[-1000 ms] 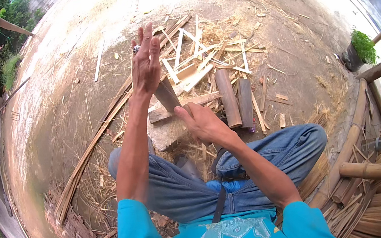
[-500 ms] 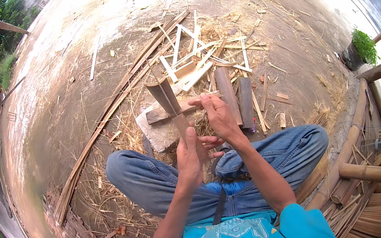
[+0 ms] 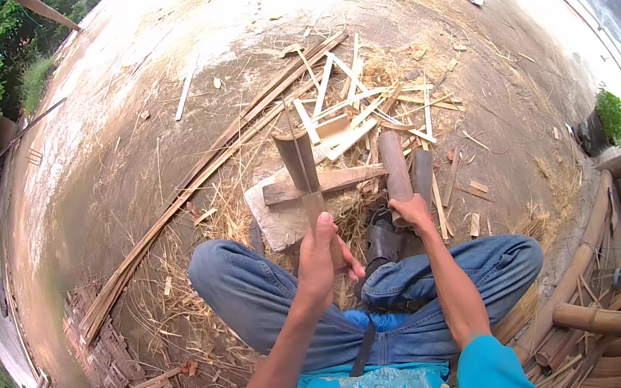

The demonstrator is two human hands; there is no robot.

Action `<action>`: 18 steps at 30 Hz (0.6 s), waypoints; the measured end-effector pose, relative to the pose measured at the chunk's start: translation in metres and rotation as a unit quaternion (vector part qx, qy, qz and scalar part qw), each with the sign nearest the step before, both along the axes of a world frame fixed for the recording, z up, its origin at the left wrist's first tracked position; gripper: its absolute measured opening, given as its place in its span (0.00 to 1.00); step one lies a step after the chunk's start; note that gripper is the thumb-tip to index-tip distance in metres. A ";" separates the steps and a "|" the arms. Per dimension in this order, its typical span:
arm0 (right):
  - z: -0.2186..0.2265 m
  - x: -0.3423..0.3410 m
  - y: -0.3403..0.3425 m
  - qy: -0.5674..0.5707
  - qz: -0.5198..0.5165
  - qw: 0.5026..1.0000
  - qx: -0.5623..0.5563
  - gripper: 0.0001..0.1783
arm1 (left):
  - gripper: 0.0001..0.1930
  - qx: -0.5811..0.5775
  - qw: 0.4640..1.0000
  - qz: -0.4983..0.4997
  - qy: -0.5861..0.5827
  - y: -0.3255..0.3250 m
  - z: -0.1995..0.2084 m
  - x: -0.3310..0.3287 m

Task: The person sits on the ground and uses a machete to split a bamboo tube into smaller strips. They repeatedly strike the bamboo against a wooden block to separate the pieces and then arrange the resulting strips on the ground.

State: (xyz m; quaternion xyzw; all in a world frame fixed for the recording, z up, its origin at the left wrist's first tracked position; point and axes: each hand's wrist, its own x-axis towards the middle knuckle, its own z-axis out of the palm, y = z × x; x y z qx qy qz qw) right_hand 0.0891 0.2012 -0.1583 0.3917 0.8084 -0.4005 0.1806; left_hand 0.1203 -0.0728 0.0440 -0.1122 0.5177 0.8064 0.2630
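My left hand [image 3: 314, 263] is closed around the wooden handle of a knife [image 3: 315, 208], thumb along the handle. Its thin blade points away from me, seen nearly edge-on. A dark curved bamboo piece [image 3: 289, 157] shows on both sides of the blade; whether the blade is wedged in it I cannot tell. Below lies a wooden bar [image 3: 348, 178] across a pale stone block [image 3: 274, 229]. My right hand [image 3: 413, 213] grips the near end of a brown bamboo piece [image 3: 395, 166]. Beside that lies a second, greyer bamboo piece [image 3: 423, 174].
Pale split strips [image 3: 350, 137] lie heaped beyond the block, among shavings. Long bamboo slats [image 3: 171, 221] stretch along the left. My crossed legs [image 3: 261, 292] are close to the block. A bamboo rail [image 3: 606, 319] and stacked strips stand at the right.
My right hand has moved from beside the wooden bar down and right, onto the brown bamboo piece. My left hand keeps hold of the knife. The whole view has shifted slightly.
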 end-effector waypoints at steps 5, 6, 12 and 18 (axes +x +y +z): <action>0.107 0.030 0.000 0.228 -0.045 0.962 -0.146 0.41 | 0.25 0.005 1.000 -0.006 0.001 -0.003 0.001 -0.002; 0.132 0.036 -0.006 0.284 -0.024 0.952 -0.111 0.41 | 0.25 0.006 1.000 -0.003 0.000 -0.003 0.000 -0.001; 0.319 -0.006 -0.048 0.599 0.124 0.786 0.088 0.49 | 0.25 0.000 1.000 0.007 -0.001 -0.010 0.002 -0.002; 0.301 -0.055 -0.074 0.661 0.219 0.699 0.165 0.55 | 0.24 0.002 1.000 -0.002 0.001 -0.006 -0.001 -0.005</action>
